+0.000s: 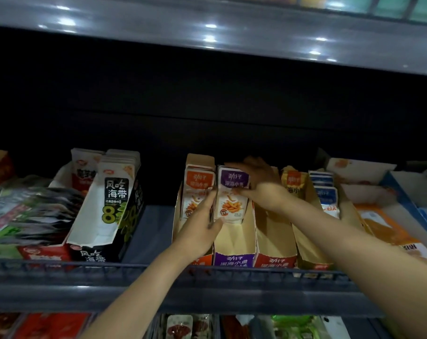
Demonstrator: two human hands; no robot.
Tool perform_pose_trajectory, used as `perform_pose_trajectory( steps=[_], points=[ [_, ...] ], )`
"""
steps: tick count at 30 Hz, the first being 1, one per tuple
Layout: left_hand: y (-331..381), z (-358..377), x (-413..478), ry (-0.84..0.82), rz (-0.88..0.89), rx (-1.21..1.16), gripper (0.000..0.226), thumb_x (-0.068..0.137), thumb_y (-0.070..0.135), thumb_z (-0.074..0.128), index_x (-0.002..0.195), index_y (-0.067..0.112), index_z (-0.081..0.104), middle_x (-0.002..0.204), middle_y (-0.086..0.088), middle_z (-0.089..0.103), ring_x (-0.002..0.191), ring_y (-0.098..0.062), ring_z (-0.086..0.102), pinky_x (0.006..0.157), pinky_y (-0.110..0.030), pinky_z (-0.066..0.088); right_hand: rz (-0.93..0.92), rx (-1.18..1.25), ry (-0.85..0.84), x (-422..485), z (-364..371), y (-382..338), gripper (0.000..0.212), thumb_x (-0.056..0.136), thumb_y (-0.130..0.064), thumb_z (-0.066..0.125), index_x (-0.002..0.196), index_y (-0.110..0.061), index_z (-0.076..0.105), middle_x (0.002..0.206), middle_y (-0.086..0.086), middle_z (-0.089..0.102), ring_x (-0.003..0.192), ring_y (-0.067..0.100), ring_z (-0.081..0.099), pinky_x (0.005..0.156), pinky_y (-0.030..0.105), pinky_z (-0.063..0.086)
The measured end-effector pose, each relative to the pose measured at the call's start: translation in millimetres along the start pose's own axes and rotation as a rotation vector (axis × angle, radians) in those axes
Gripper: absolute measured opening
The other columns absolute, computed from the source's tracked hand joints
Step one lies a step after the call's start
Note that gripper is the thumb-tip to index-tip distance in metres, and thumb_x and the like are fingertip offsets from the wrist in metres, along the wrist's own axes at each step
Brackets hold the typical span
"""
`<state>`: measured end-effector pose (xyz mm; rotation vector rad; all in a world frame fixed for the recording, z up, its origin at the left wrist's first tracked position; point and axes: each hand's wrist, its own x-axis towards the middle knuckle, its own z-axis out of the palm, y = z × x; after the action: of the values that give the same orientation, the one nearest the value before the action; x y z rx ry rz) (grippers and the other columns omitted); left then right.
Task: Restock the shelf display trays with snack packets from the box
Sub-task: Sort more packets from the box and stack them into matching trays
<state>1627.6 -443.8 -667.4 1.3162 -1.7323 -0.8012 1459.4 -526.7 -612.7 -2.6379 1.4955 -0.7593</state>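
Note:
A stack of purple-topped snack packets [232, 199] stands upright in the purple display tray [233, 260] on the shelf. My left hand [200, 228] holds the stack's lower left edge, thumb on the front. My right hand [258, 182] grips the stack's top and right side from behind. To the left, an orange tray [177, 216] holds orange-topped packets [197, 189]. To the right sits a red tray [274, 261] with a bare floor in view. Further right, a yellow packet [294, 184] and blue packets [326, 192] stand in their trays.
A black-and-white seaweed tray [104, 216] stands left of a gap on the shelf. Loose packets [29, 211] pile at far left. Orange bags [388, 228] lie at right. The shelf's front rail [158, 272] runs below; the upper shelf [207, 33] overhangs.

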Motion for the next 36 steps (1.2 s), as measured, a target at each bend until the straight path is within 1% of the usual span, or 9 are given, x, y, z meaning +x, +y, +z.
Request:
perform_pose_trajectory(
  steps=[2, 5, 9, 12, 16, 23, 26, 30, 36],
  points=[
    [-0.7, 1.0, 0.9, -0.005, -0.005, -0.014, 0.066, 0.096, 0.011, 0.05, 0.149, 0.03, 0.014, 0.133, 0.025, 0.027, 0.127, 0.009, 0.022, 0.092, 0.006, 0.022, -0.062, -0.1, 0.029, -1.4, 0.8, 1.1, 0.06, 0.085, -0.034, 0.067, 0.139, -0.027, 0.043, 0.138, 0.001, 0.04, 0.127, 0.019, 0.032, 0.089, 0.013, 0.015],
    [0.8, 1.2, 0.6, -0.007, -0.001, 0.006, 0.067, 0.096, 0.012, 0.05, 0.149, 0.031, 0.014, 0.131, 0.027, 0.027, 0.124, 0.011, 0.021, 0.098, -0.006, 0.022, -0.073, -0.008, -0.003, -5.6, 9.6, 2.5, 0.062, 0.084, -0.027, 0.069, 0.14, -0.024, 0.042, 0.144, 0.0, 0.039, 0.134, 0.018, 0.032, 0.104, 0.018, 0.02],
    [1.6, 1.5, 0.9, 0.002, -0.009, 0.026, 0.068, 0.096, 0.013, 0.052, 0.149, 0.031, 0.015, 0.143, 0.02, 0.029, 0.133, 0.004, 0.023, 0.098, -0.009, 0.023, -0.012, 0.114, -0.115, -8.7, 12.3, 1.4, 0.065, 0.089, -0.026, 0.063, 0.145, -0.025, 0.03, 0.149, -0.001, 0.035, 0.135, 0.016, 0.035, 0.106, 0.024, 0.033],
    [3.6, 1.6, 0.4, 0.014, -0.016, 0.041, 0.067, 0.095, 0.013, 0.053, 0.149, 0.031, 0.017, 0.15, 0.013, 0.03, 0.138, -0.005, 0.028, 0.099, -0.013, 0.026, -0.014, 0.055, -0.158, -9.2, 9.0, 0.2, 0.067, 0.091, -0.026, 0.06, 0.148, -0.025, 0.024, 0.151, 0.0, 0.032, 0.137, 0.017, 0.033, 0.109, 0.027, 0.032],
    [6.2, -0.2, 0.6, 0.021, -0.023, 0.04, 0.066, 0.095, 0.013, 0.053, 0.148, 0.03, 0.018, 0.149, 0.011, 0.033, 0.137, -0.008, 0.03, 0.097, -0.015, 0.028, -0.002, 0.019, -0.171, -10.2, 7.8, -1.6, 0.064, 0.093, -0.025, 0.058, 0.147, -0.024, 0.025, 0.15, 0.001, 0.034, 0.136, 0.018, 0.035, 0.105, 0.022, 0.029],
    [6.4, -1.9, 1.3, 0.029, -0.033, 0.093, 0.066, 0.094, 0.021, 0.055, 0.148, 0.031, 0.019, 0.15, 0.011, 0.033, 0.137, -0.011, 0.032, 0.103, -0.024, 0.031, 0.005, 0.015, -0.152, -13.6, 1.9, -3.6, 0.068, 0.091, -0.031, 0.06, 0.148, -0.029, 0.022, 0.154, -0.003, 0.026, 0.139, 0.016, 0.03, 0.109, 0.029, 0.031],
    [9.2, -4.8, -2.0, 0.051, -0.035, 0.075, 0.063, 0.094, 0.027, 0.056, 0.147, 0.03, 0.023, 0.147, 0.009, 0.039, 0.135, -0.013, 0.037, 0.107, -0.036, 0.039, 0.023, -0.002, -0.132, -21.7, -7.8, -7.0, 0.062, 0.091, -0.034, 0.059, 0.145, -0.028, 0.031, 0.148, 0.0, 0.039, 0.134, 0.017, 0.039, 0.106, 0.029, 0.037],
    [22.0, -10.1, -12.7, 0.087, 0.0, 0.139, 0.067, 0.094, 0.035, 0.054, 0.15, 0.025, 0.017, 0.154, 0.005, 0.027, 0.141, -0.013, 0.025, 0.114, -0.041, 0.029, 0.053, -0.036, -0.074, -42.4, -30.6, -15.2, 0.044, 0.092, -0.036, 0.058, 0.131, -0.019, 0.051, 0.13, 0.001, 0.058, 0.119, 0.017, 0.054, 0.094, 0.024, 0.04],
    [44.7, -16.1, -49.4, 0.049, 0.047, 0.266, 0.069, 0.094, 0.046, 0.048, 0.151, 0.029, 0.012, 0.157, 0.006, 0.017, 0.144, -0.012, 0.014, 0.117, -0.038, 0.02, 0.044, -0.013, -0.067, -91.7, -59.4, -25.9, 0.06, 0.093, -0.041, 0.054, 0.146, -0.032, 0.027, 0.153, -0.006, 0.029, 0.142, 0.012, 0.024, 0.113, 0.031, 0.023]
  ],
)
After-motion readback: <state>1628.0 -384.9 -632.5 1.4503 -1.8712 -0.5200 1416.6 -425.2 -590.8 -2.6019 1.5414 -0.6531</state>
